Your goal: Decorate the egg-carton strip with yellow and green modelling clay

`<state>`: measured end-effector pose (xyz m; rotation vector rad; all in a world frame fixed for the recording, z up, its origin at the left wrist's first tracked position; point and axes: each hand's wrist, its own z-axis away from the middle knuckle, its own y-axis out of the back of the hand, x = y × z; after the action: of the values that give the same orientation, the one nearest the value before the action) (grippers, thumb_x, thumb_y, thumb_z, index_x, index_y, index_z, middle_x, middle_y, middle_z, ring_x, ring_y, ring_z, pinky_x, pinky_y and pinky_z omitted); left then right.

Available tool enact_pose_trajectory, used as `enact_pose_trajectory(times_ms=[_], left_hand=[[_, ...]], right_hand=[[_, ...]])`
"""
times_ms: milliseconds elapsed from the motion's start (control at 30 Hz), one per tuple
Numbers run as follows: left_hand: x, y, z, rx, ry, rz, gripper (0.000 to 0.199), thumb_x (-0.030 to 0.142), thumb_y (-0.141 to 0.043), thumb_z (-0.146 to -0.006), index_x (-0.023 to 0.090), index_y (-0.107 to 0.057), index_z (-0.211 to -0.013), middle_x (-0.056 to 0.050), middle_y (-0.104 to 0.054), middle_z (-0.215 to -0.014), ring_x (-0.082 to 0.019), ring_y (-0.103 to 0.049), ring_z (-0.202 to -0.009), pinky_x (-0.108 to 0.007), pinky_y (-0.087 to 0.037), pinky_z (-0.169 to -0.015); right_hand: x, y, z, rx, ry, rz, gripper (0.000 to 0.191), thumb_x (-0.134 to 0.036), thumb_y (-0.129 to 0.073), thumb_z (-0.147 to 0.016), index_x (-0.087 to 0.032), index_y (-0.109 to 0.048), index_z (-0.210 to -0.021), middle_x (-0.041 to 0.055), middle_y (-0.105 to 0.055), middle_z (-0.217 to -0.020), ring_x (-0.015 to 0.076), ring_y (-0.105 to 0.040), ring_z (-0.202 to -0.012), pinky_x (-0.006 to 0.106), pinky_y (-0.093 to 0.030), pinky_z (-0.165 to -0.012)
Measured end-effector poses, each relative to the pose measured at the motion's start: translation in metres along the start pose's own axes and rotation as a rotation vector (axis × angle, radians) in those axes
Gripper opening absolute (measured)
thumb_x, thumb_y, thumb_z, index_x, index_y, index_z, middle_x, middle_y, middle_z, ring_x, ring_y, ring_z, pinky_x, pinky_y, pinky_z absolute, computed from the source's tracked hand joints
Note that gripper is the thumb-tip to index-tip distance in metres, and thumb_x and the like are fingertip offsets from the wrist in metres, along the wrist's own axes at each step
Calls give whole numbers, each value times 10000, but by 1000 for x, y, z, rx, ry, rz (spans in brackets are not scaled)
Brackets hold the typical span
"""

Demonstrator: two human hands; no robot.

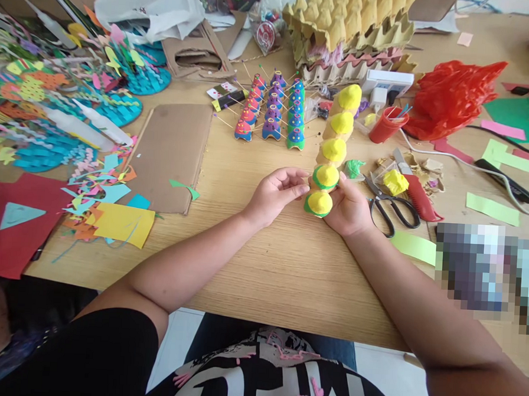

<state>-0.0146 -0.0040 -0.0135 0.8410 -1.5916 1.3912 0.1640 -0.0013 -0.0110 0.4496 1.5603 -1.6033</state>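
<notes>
A strip of egg carton (331,151) with several bumps capped in yellow clay is held up over the wooden table. Green clay rings the two bumps nearest me. My right hand (347,207) grips the strip from its right side near the lower end. On the left side, my left hand (278,197) has thumb and fingers pinched together at the green-edged bump; whether a bit of clay is between them is too small to tell. Just right of the strip lies a lump of green clay (353,168). A yellow clay lump (395,182) sits farther right, by black-handled scissors (394,208).
Three painted egg-carton strips (272,110) stand behind. Stacked egg trays (344,31), a red cup (389,124) and a red bag (456,99) are at the back. Cardboard (169,157) and paper scraps lie left. Another person's arm shows at lower left.
</notes>
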Motion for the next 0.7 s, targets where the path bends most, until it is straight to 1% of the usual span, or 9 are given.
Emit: enact_pose_trajectory(times_ms=[67, 133, 233, 300, 367, 467, 600, 700], left_hand=[[0, 0, 0, -13, -31, -20, 540, 452, -1069, -612, 195, -758, -971, 57, -758, -743, -56, -665, -695, -190, -534, -677], [0, 0, 0, -18, -52, -42, 551, 453, -1063, -629, 193, -708, -961, 58, -759, -749, -56, -665, -693, -189, -533, -679], [-1, 0, 0, -26, -72, -89, 576, 490, -1050, -644, 196, -660, -950, 52, -760, -759, -68, -682, -712, -199, -534, -690], [-2, 1, 0, -17, -84, -129, 606, 523, -1047, -631, 201, -641, -945, 51, -759, -761, -79, -692, -717, -208, -531, -688], [-2, 2, 0, -6, -97, -173, 628, 546, -1046, -618, 204, -631, -943, 51, -757, -762, -86, -698, -715, -216, -526, -686], [-1, 2, 1, 3, -114, -225, 622, 551, -1042, -621, 206, -631, -936, 50, -752, -764, -92, -701, -720, -224, -524, -695], [3, -1, 5, 26, -115, -251, 567, 503, -1043, -644, 210, -637, -911, 49, -730, -762, -101, -683, -724, -238, -512, -702], [4, -1, 5, 55, -117, -260, 566, 480, -1057, -622, 210, -645, -901, 55, -686, -737, -97, -638, -703, -245, -484, -688]], right_hand=[[1, 1, 0, 2, -5, -5, 312, -582, -746, -917, -280, -711, -988, 26, -818, -913, 264, -787, -1069, 485, -677, -985], [2, 1, 0, 6, -5, 0, 290, -560, -771, -901, -284, -707, -962, 16, -807, -897, 256, -780, -1035, 477, -673, -985], [4, 4, -1, 6, -12, 25, 256, -530, -792, -885, -296, -691, -908, -3, -767, -830, 238, -754, -947, 450, -665, -962], [5, 5, -2, 2, -24, 44, 266, -534, -801, -875, -299, -676, -874, -12, -735, -785, 229, -733, -889, 428, -660, -930], [5, 6, -3, -7, -29, 62, 273, -545, -807, -868, -299, -691, -891, -13, -737, -792, 224, -723, -867, 408, -656, -898], [5, 6, -3, -31, -23, 78, 274, -545, -807, -872, -298, -735, -968, -8, -779, -863, 216, -726, -874, 385, -650, -867], [4, 5, -1, -50, -23, 89, 283, -552, -809, -874, -289, -752, -960, -6, -797, -868, 204, -729, -828, 366, -652, -818], [3, 4, 0, -31, -31, 99, 276, -555, -793, -889, -293, -756, -971, -1, -796, -859, 209, -738, -830, 366, -658, -801]])
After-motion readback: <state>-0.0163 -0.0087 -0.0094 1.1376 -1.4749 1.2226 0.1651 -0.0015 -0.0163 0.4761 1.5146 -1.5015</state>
